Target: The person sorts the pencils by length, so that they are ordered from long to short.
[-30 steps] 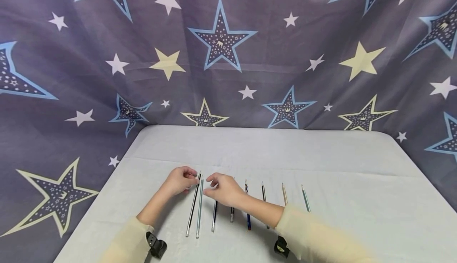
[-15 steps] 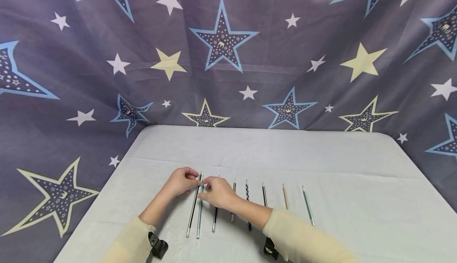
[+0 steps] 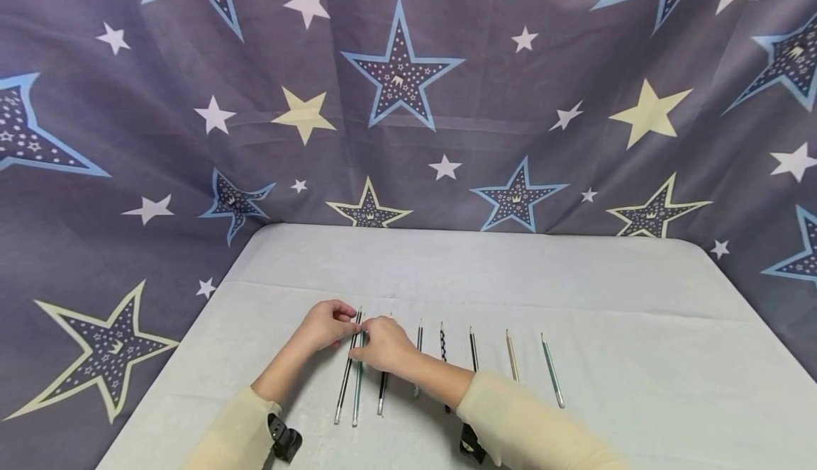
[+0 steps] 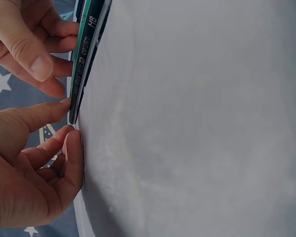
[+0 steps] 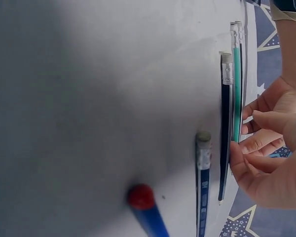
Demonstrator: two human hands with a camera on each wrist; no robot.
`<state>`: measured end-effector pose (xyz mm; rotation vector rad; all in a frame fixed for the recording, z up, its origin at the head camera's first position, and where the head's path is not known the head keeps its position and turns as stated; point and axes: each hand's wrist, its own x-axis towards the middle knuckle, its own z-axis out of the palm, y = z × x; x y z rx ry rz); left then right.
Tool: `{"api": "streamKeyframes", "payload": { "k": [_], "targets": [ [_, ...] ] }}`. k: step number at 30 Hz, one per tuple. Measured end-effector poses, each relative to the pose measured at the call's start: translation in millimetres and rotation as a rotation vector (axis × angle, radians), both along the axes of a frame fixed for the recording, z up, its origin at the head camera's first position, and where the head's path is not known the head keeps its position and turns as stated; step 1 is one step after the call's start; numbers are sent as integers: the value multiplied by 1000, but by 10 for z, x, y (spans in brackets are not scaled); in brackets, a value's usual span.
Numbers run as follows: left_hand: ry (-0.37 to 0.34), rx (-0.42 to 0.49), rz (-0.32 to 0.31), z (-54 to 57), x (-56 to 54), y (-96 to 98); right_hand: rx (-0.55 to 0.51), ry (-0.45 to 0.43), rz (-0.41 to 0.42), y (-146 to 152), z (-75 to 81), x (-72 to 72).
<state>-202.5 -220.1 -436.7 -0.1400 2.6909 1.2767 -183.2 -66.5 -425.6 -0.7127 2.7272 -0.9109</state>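
In the head view, a black pencil (image 3: 342, 388) and a green pencil (image 3: 357, 395) lie side by side at the left end of a row. My left hand (image 3: 325, 326) pinches the black pencil near its pointed end, thumb on one side and index finger on the other. Reaching across from the right, my right hand (image 3: 386, 346) holds the green pencil near its point, hiding that stretch from above. The left wrist view shows "HB" lettering on the green pencil (image 4: 86, 47), with the right fingers against its far side. In the right wrist view the green pencil (image 5: 237, 98) runs up to the right fingertips.
Further right lie a dark pencil (image 3: 382, 392), a striped pencil (image 3: 419, 335), a patterned pencil (image 3: 443, 342), another black pencil (image 3: 474, 346), a tan pencil (image 3: 512, 356) and a second green pencil (image 3: 552, 371). All are on the white tablecloth (image 3: 510, 271), before a star-print curtain (image 3: 485, 130).
My right hand has moved left, from beside the green pencil onto it, and its thumb and fingers have come together there. The left hand stays almost still at the black pencil.
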Motion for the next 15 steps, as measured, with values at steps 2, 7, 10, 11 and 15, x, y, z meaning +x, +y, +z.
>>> {"api": "streamKeyframes", "payload": {
  "k": [2,7,10,11,15],
  "targets": [
    [-3,-6,-5,6,3,3,9,-6,-3,-7,7,2],
    [-19,-12,0,24,7,9,16,-53,-22,-31,17,17],
    [-26,-14,-1,27,8,7,11,-95,-29,-45,12,36],
    [-28,-13,-1,29,8,5,10,-105,-30,-48,11,43],
    [-26,4,-12,42,18,-8,-8,-115,-31,-42,-4,76]
  ]
}}
